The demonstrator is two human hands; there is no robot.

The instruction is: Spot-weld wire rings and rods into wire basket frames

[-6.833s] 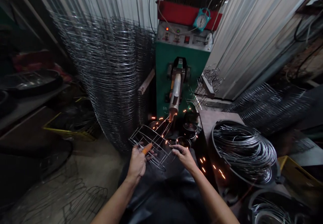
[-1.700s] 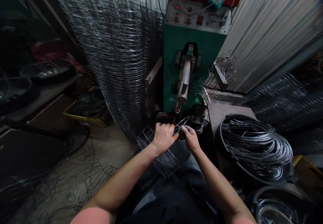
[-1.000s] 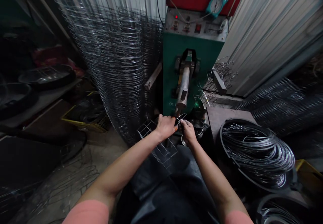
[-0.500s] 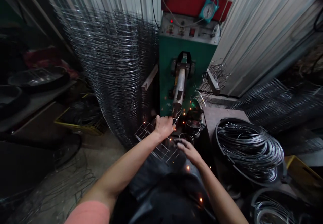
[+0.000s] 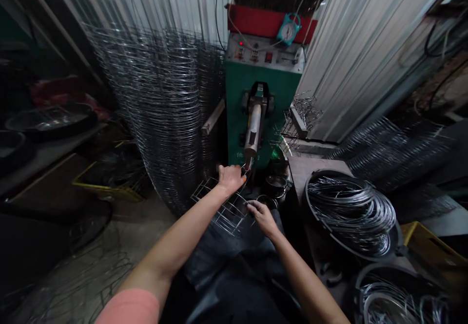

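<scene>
A rectangular wire rack point(image 5: 223, 207) rests over my lap, its far end under the grey electrode arm point(image 5: 252, 134) of a green spot-welding machine point(image 5: 261, 90). My left hand point(image 5: 230, 178) grips the rack's far edge right below the electrode tip, an orange finger cover on one finger. My right hand point(image 5: 260, 215) holds the rack's near right edge, fingers curled on the wire. No sparks show at the tip.
A tall stack of wire hoops point(image 5: 164, 114) stands left of the machine. A tub of coiled wire rings point(image 5: 351, 214) sits at right, another point(image 5: 395, 299) below it. Small wire parts point(image 5: 300, 119) lie on a ledge beside the machine. Yellow crate point(image 5: 109, 178) at left.
Sparks flew at the electrode half a second ago and have stopped. My right hand has dropped from the weld point to the rack's near right edge; my left hand stays at the tip.
</scene>
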